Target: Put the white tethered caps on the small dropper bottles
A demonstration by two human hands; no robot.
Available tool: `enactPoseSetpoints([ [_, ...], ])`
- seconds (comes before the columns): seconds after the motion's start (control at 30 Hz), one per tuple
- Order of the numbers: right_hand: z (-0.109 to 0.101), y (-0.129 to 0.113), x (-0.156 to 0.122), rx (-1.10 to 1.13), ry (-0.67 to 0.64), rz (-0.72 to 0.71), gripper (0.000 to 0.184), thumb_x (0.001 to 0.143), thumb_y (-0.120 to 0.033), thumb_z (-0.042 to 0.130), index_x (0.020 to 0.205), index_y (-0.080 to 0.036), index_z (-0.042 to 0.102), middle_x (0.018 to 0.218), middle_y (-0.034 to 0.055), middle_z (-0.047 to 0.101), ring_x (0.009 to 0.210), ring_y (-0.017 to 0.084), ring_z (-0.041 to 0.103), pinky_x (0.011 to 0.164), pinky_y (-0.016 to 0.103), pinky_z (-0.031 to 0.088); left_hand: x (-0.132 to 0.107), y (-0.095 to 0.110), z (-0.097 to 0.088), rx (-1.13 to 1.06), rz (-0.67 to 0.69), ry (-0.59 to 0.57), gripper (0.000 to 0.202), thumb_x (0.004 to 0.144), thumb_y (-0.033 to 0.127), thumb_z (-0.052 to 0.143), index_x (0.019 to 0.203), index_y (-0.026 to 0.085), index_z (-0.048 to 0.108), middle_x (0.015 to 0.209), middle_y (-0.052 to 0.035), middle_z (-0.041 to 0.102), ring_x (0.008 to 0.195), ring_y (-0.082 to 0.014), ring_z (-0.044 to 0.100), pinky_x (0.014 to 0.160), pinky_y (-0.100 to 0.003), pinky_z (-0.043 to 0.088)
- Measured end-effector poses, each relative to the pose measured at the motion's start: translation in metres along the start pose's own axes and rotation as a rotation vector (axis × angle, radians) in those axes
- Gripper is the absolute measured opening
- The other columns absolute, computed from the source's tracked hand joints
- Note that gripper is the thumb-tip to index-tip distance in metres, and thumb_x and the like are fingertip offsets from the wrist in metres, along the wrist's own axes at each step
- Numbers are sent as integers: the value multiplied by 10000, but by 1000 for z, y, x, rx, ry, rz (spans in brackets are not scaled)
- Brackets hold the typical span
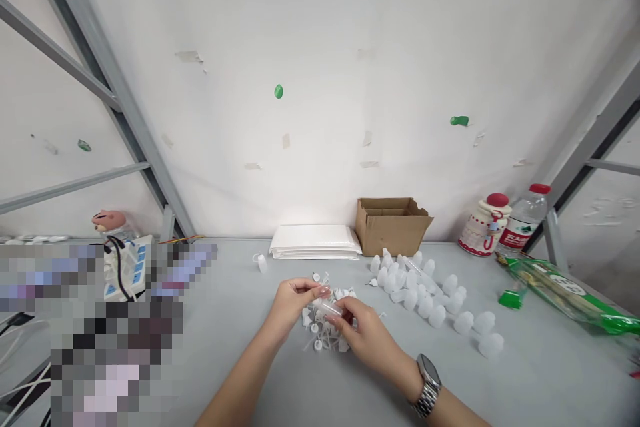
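Note:
My right hand [363,327] is closed around a small clear plastic bottle [329,308], which lies tilted between my two hands. At its left end, the fingers of my left hand [296,301] pinch what looks like a small white cap, mostly hidden by the fingertips. Below both hands spreads a pile of white caps with thin straps [320,337]. To the right lies a loose group of translucent small bottles [425,305], some upright and some on their sides. One small capped bottle [263,263] stands apart, left of my left hand.
Flat white padded envelopes [315,240] are stacked by the wall beside an open cardboard box [393,233]. A red-lidded jar [480,230], a water bottle [523,220] and a green snack bag [565,287] are at right. A power strip [127,270] lies at left.

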State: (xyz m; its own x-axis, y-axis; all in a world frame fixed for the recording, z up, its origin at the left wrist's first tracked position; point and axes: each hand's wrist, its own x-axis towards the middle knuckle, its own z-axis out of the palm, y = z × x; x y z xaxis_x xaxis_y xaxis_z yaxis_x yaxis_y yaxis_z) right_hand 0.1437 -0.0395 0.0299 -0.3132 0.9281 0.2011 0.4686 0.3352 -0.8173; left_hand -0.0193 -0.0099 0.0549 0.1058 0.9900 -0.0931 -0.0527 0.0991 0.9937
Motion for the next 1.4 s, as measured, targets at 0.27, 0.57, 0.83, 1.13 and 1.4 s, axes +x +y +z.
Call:
enactPoseSetpoints([
  [0.27,1,2,-4,-93,-5,-92,112,826,-287,499,828,-187,549,783,38,571,704,166,508,656,272,385,0,-2,2,-89,-56,53,236,539,324,770,643,136,672,613,-47,694,575,-185,635,545,-245,450],
  [0.57,-2,-5,-3,46,-9,17,196,809,-373,520,771,-182,541,690,0,561,640,139,493,605,247,379,5,0,-7,-413,-51,16,398,600,252,758,962,130,644,864,-105,710,818,-207,658,831,-310,457],
  [0.83,-1,-6,-1,158,2,69,205,782,-376,549,720,-181,530,628,-25,521,604,120,462,577,228,364,8,-5,-8,-621,-125,56,131,727,146,648,856,131,669,887,-73,700,801,-152,657,776,-233,489],
  [1.13,1,-4,-1,149,7,70,229,784,-401,541,723,-181,523,629,-27,512,598,119,455,572,228,356,10,-4,-8,-784,-161,92,148,780,51,551,860,120,654,810,-48,696,740,-111,660,769,-214,515],
  [1.4,-1,-2,0,202,48,56,248,780,-418,546,709,-181,531,631,-18,530,604,124,470,581,233,377,9,-4,-8,-757,-156,85,150,795,77,540,886,117,653,863,-68,696,788,-120,658,791,-210,511],
])
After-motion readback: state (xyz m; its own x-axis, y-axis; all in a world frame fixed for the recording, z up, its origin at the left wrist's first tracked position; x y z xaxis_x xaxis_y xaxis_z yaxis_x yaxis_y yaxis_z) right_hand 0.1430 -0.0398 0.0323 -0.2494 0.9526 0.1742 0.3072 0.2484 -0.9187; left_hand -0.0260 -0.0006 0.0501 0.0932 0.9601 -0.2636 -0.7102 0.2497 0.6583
